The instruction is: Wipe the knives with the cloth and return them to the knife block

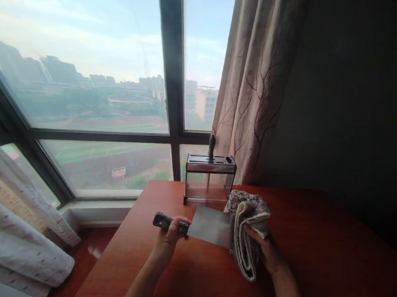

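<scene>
- Only the head view to go on, and both arms reach in from the near edge, pretty well apart.
- Left hand (170, 235): wrapped around the black handle (171, 224) of a cleaver (210, 226), gripping it close to the blade end. Thumb's up along the near side of the handle, and the butt sticks out past the hand to the left. Forearm slants in from the near left, angled far and a bit right.
- Right hand (269, 251): clutching a folded fuzzy cloth (245, 236), with a digit poking left over the pale inner side. The other fingers are mostly hidden, so can't tell how they sit. That forearm leans in from the near right, angled far and left.
- The cleaver's sideways between the hands, over the middle of the tabletop (203, 283), handle left, blade right. Its right end disappears behind the cloth; can't really see how far in it goes.
- Beyond the blade, at the far edge, there's a clear-sided knife holder (211, 167) with a dark handle (211, 148) standing upright out of the top.
- Window (105, 71) on the far left, patterned curtain (253, 80) right of it.
</scene>
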A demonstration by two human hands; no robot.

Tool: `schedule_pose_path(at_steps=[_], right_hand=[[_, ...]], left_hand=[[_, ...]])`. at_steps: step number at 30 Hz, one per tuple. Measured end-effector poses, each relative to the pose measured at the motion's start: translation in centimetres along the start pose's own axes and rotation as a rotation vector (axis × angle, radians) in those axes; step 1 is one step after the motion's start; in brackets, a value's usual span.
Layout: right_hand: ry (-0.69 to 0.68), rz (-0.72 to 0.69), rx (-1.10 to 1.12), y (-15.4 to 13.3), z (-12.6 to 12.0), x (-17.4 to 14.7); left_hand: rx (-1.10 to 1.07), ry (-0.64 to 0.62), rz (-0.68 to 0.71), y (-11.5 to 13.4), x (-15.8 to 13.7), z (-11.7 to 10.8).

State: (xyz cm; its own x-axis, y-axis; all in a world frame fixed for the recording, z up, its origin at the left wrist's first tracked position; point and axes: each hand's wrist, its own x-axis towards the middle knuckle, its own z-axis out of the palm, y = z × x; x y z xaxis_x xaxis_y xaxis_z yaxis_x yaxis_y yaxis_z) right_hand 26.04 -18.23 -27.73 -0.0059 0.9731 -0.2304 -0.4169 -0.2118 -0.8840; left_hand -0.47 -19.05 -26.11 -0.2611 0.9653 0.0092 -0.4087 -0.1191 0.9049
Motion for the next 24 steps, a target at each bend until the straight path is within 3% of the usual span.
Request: schedule_pose_path(at_steps=[6,8,12,15,20,24], right_hand=[[-0.028,-0.145,-0.322,-3.1,0.4,-0.3],[-0.17,-0.16,-0.45,-4.7,1.0,-0.1],[-0.587,-0.113,-0.835,-7.6,2.5,0.8],[-0.734,-0.103,-1.089,-9.1,4.0,1.6],[-0.868,-0.148,-1.178,-8.9,7.7,2.6],[-0.834,-0.296,-1.073,-7.2,10.5,2.8]], left_hand=[[-0.015,0.018,-0.005,0.4,-0.1,0.0],[-0.024,0.025,-0.009,0.6,-0.2,0.1],[-0.016,0.025,-0.009,0.7,-0.4,0.5],[-0.017,0.001,-0.019,0.5,-0.5,0.7],[0.003,-0.059,-0.043,-0.3,-1.0,1.1],[0.014,-0.031,-0.068,-1.2,-1.3,1.3]])
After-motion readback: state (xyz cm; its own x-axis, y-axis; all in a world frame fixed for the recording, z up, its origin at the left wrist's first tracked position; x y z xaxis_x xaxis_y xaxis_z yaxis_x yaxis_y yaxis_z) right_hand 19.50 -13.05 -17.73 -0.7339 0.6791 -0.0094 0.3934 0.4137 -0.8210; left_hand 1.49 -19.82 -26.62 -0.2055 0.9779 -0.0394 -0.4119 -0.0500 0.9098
